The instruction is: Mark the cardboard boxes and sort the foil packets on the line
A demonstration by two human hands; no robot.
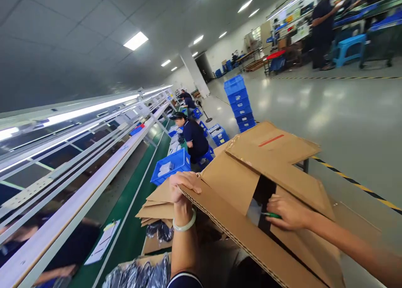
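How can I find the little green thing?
Find the big brown cardboard box up front. Look at the dark gap between its flaps, where the right hand rests. The green tool pokes out of that hand, the only bright green on the brown box.

A cardboard box [251, 183] lies in front, with the left hand [182, 185] clasping its near edge and the right hand [287, 212] holding a small tool [271, 215] at the gap between flaps. A conveyor belt [135, 221] runs along the left. Behind the box sits a crate [172, 165], then a seated person [193, 137].
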